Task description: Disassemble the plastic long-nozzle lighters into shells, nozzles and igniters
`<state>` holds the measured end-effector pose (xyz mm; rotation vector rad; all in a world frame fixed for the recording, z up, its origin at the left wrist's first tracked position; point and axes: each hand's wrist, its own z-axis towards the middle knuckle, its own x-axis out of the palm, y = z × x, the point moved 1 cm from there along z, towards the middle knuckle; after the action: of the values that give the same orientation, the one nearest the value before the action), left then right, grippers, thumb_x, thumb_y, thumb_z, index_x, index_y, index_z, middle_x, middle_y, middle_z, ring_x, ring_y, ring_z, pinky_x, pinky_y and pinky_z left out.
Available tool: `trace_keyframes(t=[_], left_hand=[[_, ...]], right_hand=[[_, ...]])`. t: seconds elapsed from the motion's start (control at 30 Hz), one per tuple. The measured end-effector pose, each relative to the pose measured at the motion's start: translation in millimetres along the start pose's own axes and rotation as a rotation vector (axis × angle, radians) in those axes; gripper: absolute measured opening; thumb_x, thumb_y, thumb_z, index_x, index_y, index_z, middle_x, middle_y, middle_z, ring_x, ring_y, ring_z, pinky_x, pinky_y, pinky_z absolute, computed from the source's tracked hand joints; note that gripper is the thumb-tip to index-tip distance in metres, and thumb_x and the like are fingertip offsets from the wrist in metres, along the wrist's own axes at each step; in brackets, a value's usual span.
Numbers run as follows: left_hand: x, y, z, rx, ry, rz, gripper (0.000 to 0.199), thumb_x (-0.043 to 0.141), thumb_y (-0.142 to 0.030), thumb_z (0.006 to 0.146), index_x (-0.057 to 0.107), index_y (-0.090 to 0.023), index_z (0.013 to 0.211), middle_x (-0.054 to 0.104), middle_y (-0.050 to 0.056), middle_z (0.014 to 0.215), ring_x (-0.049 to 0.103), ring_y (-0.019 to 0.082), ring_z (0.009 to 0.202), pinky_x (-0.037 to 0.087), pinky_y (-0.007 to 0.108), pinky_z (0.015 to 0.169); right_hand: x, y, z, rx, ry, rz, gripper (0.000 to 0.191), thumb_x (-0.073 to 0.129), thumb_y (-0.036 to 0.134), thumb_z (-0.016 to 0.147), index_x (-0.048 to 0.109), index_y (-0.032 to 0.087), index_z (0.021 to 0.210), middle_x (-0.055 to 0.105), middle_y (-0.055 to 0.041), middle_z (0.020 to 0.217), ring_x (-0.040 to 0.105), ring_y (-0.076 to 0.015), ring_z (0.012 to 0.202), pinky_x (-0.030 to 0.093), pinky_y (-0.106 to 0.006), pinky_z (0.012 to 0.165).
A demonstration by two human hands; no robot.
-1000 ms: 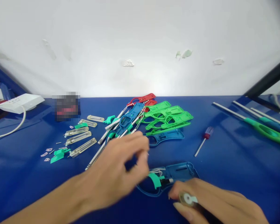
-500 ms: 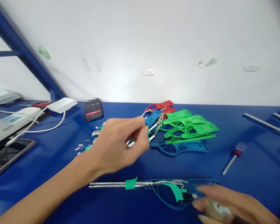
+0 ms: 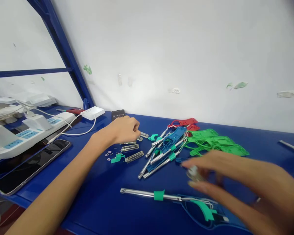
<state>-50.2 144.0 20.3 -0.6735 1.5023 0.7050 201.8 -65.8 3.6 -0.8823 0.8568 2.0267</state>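
My left hand [image 3: 124,129] is curled closed over the far side of several clear lighter fuel tanks [image 3: 134,156]; its fingertips are hidden, so what they hold cannot be seen. My right hand [image 3: 235,182], blurred, pinches a small clear fuel tank [image 3: 195,173] between thumb and fingers. Below it lies an open blue lighter shell [image 3: 193,218], partly covered by that hand. A metal tube [image 3: 139,193] with a green band [image 3: 159,195], white wires and a green trigger [image 3: 203,210] lie in line with this shell.
Behind are piled blue lighter assemblies [image 3: 172,138], green shells [image 3: 218,143] and red shells [image 3: 183,122]. Tiny metal bits and a green trigger [image 3: 117,158] lie by the tanks. At left are a phone [image 3: 31,166], a power strip [image 3: 22,135] and cables. Another phone [image 3: 118,114] stands near the wall.
The view has swung left. My left hand has moved back and left to the clear tanks. My right hand has risen off the near shell with the clear tank still in its fingers.
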Motion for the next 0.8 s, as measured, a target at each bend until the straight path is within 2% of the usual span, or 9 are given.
trace_keyframes(t=[0.03, 0.07, 0.1, 0.13, 0.2, 0.33, 0.5, 0.63, 0.8], left_hand=[[-0.6, 2, -1, -0.013, 0.024, 0.008, 0.025, 0.067, -0.041, 0.105, 0.070, -0.016, 0.107, 0.072, 0.004, 0.100, 0.069, 0.017, 0.082, 0.061, 0.035, 0.076], [-1.4, 3, -1, -0.023, 0.040, 0.013, 0.025, 0.067, -0.040, 0.105, 0.070, -0.017, 0.111, 0.072, 0.005, 0.105, 0.070, 0.017, 0.086, 0.062, 0.036, 0.078], [-2.4, 5, -2, -0.031, 0.050, 0.016, 0.025, 0.067, -0.040, 0.105, 0.069, -0.017, 0.114, 0.072, 0.006, 0.108, 0.071, 0.018, 0.088, 0.062, 0.037, 0.080], [-3.4, 6, -2, -0.037, 0.053, 0.016, 0.026, 0.067, -0.039, 0.105, 0.069, -0.017, 0.116, 0.072, 0.006, 0.110, 0.071, 0.019, 0.090, 0.062, 0.038, 0.081], [-5.1, 8, -3, -0.047, 0.045, 0.009, 0.026, 0.067, -0.039, 0.105, 0.069, -0.017, 0.118, 0.072, 0.007, 0.113, 0.072, 0.020, 0.093, 0.063, 0.039, 0.083], [-6.8, 8, -2, -0.072, -0.028, -0.011, 0.027, 0.067, -0.039, 0.105, 0.068, -0.017, 0.120, 0.071, 0.007, 0.116, 0.072, 0.021, 0.095, 0.063, 0.040, 0.085], [-8.6, 7, -1, -0.113, -0.169, -0.001, 0.028, 0.068, -0.039, 0.104, 0.068, -0.016, 0.120, 0.071, 0.008, 0.116, 0.072, 0.022, 0.099, 0.062, 0.042, 0.087], [-10.7, 5, -3, -0.105, -0.255, 0.011, 0.027, 0.067, -0.039, 0.104, 0.069, -0.015, 0.116, 0.072, 0.006, 0.110, 0.072, 0.020, 0.092, 0.062, 0.040, 0.083], [-11.4, -2, -6, -0.039, -0.414, -0.002, 0.024, 0.063, -0.038, 0.106, 0.067, -0.016, 0.098, 0.066, -0.001, 0.084, 0.064, 0.015, 0.071, 0.056, 0.032, 0.070]], right_hand=[[0, 2, 21, -0.042, 0.063, 0.036, 0.021, 0.063, 0.045, 0.104, 0.069, 0.039, 0.123, 0.081, 0.0053, 0.104, 0.079, -0.0169, 0.080, 0.063, -0.027, 0.067], [1, 3, 41, -0.045, 0.078, 0.046, 0.023, 0.068, 0.042, 0.101, 0.069, 0.038, 0.124, 0.082, 0.0065, 0.101, 0.078, -0.0164, 0.080, 0.062, -0.028, 0.068], [6, 4, 58, -0.047, 0.139, 0.045, 0.031, 0.073, 0.038, 0.099, 0.068, 0.036, 0.129, 0.082, 0.0073, 0.094, 0.077, -0.0153, 0.074, 0.058, -0.027, 0.062], [12, 4, 74, -0.056, 0.195, 0.038, 0.033, 0.072, 0.033, 0.100, 0.066, 0.033, 0.132, 0.082, 0.0067, 0.091, 0.077, -0.0153, 0.077, 0.057, -0.027, 0.064], [29, 4, 98, -0.105, 0.268, 0.016, 0.028, 0.073, 0.031, 0.099, 0.070, 0.029, 0.127, 0.082, 0.0038, 0.093, 0.077, -0.0166, 0.082, 0.056, -0.029, 0.070], [65, 4, 124, -0.227, 0.366, -0.072, 0.018, 0.068, 0.031, 0.103, 0.071, 0.020, 0.117, 0.077, -0.0027, 0.101, 0.073, -0.0188, 0.085, 0.058, -0.034, 0.073], [93, 0, 137, -0.330, 0.456, -0.160, 0.018, 0.067, 0.031, 0.104, 0.069, 0.015, 0.114, 0.072, -0.0024, 0.100, 0.072, -0.0167, 0.087, 0.062, -0.037, 0.080], [93, -2, 137, -0.396, 0.473, -0.179, 0.022, 0.069, 0.031, 0.103, 0.070, 0.017, 0.119, 0.072, -0.0021, 0.100, 0.072, -0.0182, 0.090, 0.061, -0.039, 0.084], [54, 0, 125, -0.334, 0.329, -0.147, 0.025, 0.054, 0.031, 0.110, 0.075, 0.020, 0.117, 0.075, -0.0060, 0.097, 0.070, -0.0206, 0.090, 0.054, -0.037, 0.080]])
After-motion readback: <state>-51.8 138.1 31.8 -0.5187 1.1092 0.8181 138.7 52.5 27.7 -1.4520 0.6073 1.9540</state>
